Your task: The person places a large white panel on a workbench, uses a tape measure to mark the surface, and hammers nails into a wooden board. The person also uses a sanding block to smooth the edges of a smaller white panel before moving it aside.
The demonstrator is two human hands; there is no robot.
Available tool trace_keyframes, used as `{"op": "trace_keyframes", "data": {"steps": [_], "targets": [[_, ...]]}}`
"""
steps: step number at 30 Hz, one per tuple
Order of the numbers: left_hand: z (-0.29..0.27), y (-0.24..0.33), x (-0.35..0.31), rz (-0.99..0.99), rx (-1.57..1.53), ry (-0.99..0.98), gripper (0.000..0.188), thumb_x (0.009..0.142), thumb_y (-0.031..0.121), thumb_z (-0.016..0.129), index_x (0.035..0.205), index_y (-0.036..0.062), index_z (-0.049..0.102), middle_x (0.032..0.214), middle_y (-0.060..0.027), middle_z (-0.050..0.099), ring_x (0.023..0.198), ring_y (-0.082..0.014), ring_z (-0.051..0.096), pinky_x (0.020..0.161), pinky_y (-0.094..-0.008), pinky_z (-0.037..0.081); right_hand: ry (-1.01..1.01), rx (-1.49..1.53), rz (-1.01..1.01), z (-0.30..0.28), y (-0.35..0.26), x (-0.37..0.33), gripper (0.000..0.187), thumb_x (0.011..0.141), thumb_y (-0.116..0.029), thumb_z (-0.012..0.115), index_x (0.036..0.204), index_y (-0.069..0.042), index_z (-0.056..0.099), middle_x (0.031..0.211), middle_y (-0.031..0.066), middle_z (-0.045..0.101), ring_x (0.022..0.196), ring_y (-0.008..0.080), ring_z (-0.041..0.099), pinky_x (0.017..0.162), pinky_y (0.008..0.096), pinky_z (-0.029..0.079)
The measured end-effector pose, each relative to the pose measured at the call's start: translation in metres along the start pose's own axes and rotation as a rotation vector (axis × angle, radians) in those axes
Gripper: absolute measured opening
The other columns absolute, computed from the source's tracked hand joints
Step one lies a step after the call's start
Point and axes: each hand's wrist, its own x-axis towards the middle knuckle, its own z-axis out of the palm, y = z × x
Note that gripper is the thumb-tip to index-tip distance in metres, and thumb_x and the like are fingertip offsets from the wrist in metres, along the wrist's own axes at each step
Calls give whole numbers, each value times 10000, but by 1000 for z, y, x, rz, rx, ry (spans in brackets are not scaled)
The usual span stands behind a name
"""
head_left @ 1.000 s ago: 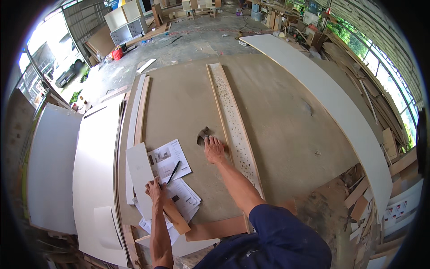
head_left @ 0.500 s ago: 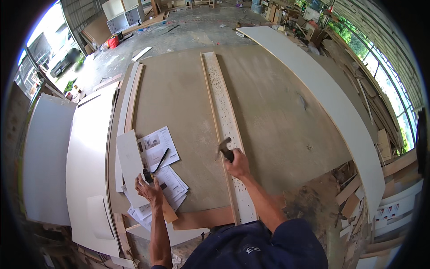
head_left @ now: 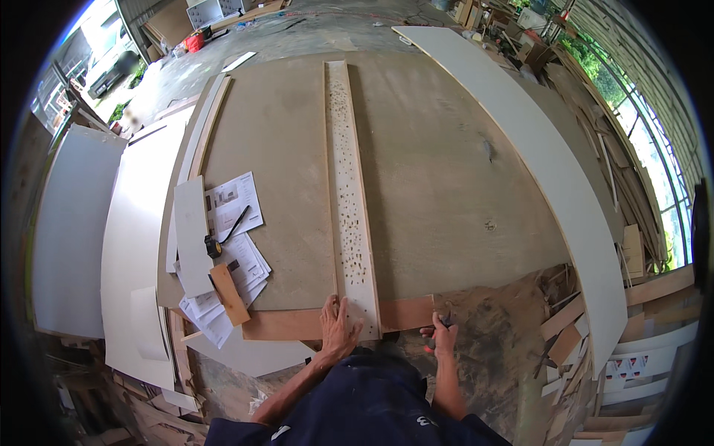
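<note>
Head view: a long, narrow white strip with dark spots and raised wooden edges [head_left: 348, 193] runs from the upper middle to the lower middle of the frame, lying on a broad brown bench [head_left: 439, 186]. Whether the spots are holes or loose bits is hard to tell.

The left hand [head_left: 340, 331] rests at the strip's near end, at the lower middle, fingers slightly parted across its left wooden edge. The right hand [head_left: 444, 334], right of it, is closed around a partly hidden tool with dark and red parts [head_left: 445, 320], just beside the right end of a flat reddish-brown board [head_left: 279, 325] that passes crosswise at the strip's near end.

Steadying the strip well seems to call for light, even pressure from the left hand, with its fingertips out of the tool's path. A firm grip low on the tool, away from its working end, should give better control; sighting along both wooden edges would show any skew.

At the left of the frame, the black-and-yellow tape measure [head_left: 213, 246], white printed papers [head_left: 242, 260] and short light-brown wooden block [head_left: 230, 295] lie well apart from the strip, leaving its left edge accessible.
</note>
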Motion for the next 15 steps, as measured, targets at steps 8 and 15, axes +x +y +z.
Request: {"op": "trace_keyframes", "data": {"steps": [8, 15], "targets": [[33, 0, -6, -72, 242, 146, 682, 963, 387, 476, 1487, -10, 293, 1488, -292, 246, 1347, -454, 266, 1104, -535, 202, -279, 477, 89, -10, -67, -40, 132, 935, -122, 650, 856, -58, 565, 648, 14, 537, 459, 82, 446, 436, 244, 399], [14, -66, -16, -309, -907, 330, 716, 964, 568, 335, 1385, 16, 511, 1323, -179, 493, 1281, -295, 370, 1113, -409, 243, -946, 197, -252, 39, -172, -130, 162, 944, -129, 660, 1053, -25, 601, 737, 14, 561, 668, 78, 555, 586, 232, 446]]}}
